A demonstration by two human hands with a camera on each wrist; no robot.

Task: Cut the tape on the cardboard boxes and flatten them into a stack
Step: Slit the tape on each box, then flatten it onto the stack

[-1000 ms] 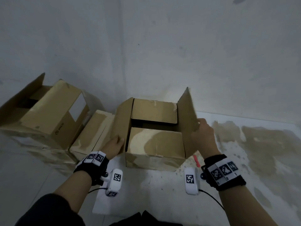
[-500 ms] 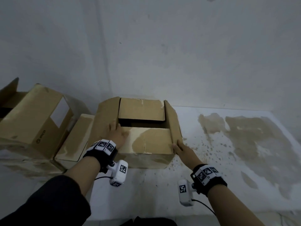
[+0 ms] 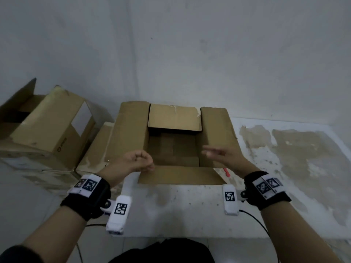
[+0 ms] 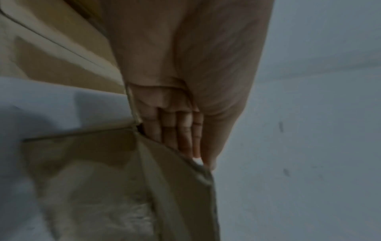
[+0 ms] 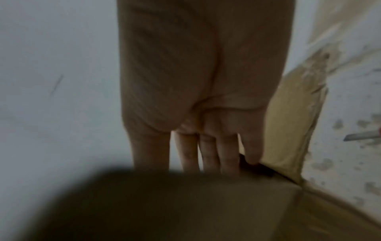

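I note the open box [image 3: 173,145] at frame centre, all four flaps splayed outward, its near flap edge lying flat toward me. My left hand [image 3: 137,161] hovers loosely curled at the left flap edge, holding nothing; my right hand [image 3: 225,155] hovers, fingers spread, gripping nothing. Two more boxes [image 3: 45,128] crowd the left; bare stained floor [image 3: 296,158] lies right.

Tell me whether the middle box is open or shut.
Open: the middle box has all four flaps spread outward, and its dark inside shows between both hands.
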